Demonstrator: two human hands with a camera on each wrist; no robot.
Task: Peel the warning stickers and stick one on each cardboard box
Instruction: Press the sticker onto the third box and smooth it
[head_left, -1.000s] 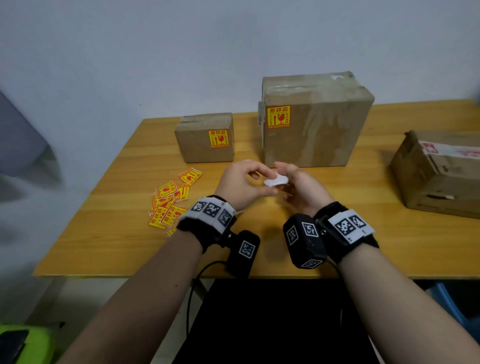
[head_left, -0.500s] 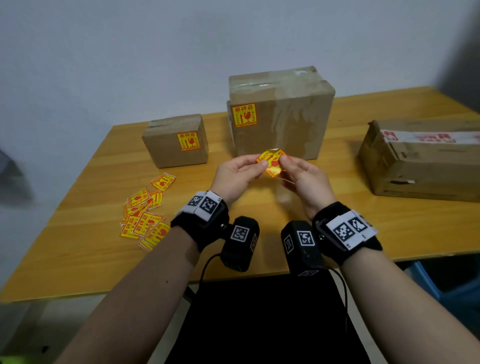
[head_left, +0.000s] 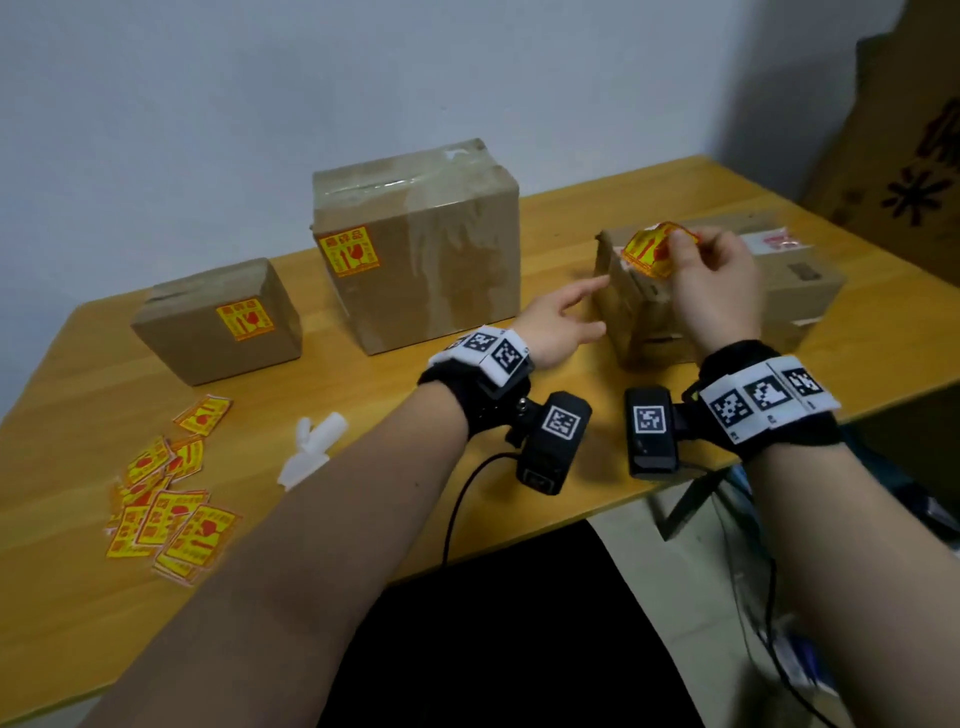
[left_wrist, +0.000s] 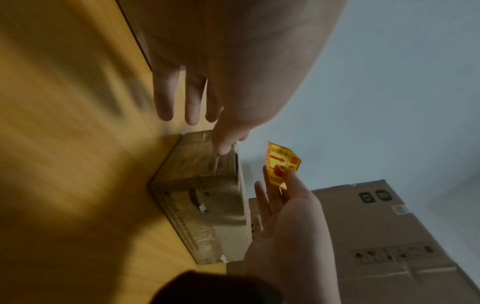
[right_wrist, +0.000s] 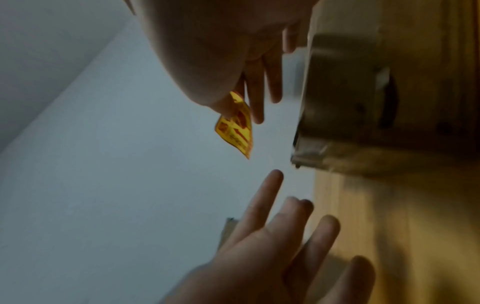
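My right hand (head_left: 675, 249) pinches a peeled yellow and red warning sticker (head_left: 652, 250) by its edge, just above the near left corner of the right-hand cardboard box (head_left: 649, 317). The sticker (right_wrist: 236, 125) hangs curled and free of the box (right_wrist: 350, 102). With straight fingers, my left hand (head_left: 587, 306) reaches to that box's left end; I cannot tell whether it touches. The small box (head_left: 208, 332) and the large box (head_left: 441, 249) each carry a sticker on the front.
Several unpeeled stickers (head_left: 166, 509) lie in a heap at the table's front left, with white backing scraps (head_left: 311, 447) beside them. A big printed carton (head_left: 904, 171) stands off the table's right end. The table edge (head_left: 519, 540) runs close under my wrists.
The sticker, first held by both hands in front of the large box, now sits in my right hand alone at the right-hand box. My left hand let go. Backing scraps now lie on the table.
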